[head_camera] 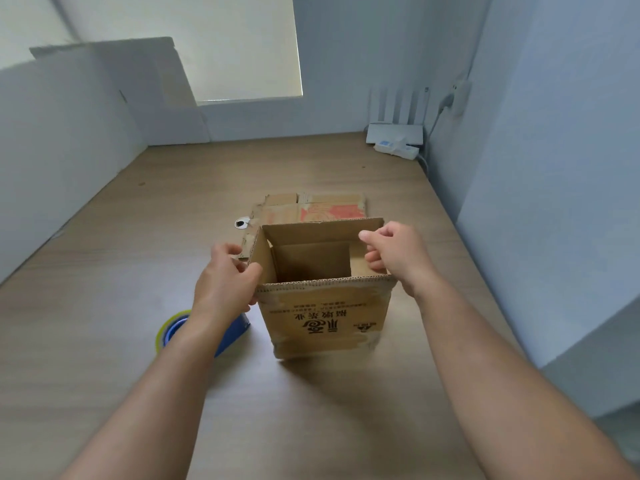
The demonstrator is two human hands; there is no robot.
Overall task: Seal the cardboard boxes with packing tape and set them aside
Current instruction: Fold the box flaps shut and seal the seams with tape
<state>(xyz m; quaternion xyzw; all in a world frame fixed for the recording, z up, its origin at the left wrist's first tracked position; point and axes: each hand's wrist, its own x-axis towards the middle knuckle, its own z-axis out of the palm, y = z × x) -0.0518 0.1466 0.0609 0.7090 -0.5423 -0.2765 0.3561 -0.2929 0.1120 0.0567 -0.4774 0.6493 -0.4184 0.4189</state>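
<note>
Obs.: the brown corrugated cardboard box (322, 317) stood upright on the pale wooden tabletop (156, 209), directly in front of you. Its printed face was toward you and its top was open, with the flaps raised.

Hands: your left hand (225, 278) gripped the left flap near its near corner, fingers and thumb curled round the board. Your right hand (394, 254) pinched the top edge of the right flap, with the other fingers curled just inside the opening.

Tools: the blue tape dispenser (239, 329) with its yellowish roll lay just left of the box, partly hidden behind your left forearm. A flattened printed carton (311, 211) lay beyond the box.

Judgement: the step in hand was closing the flaps, and no fresh tape was on yet. The two side flaps you held looked like the minor pair, so they should go down first, flat and level. The long flaps then close edge to edge without overlap. The box looked light, so press downward rather than sideways. Pin the seam with one hand before reaching for the dispenser.
</note>
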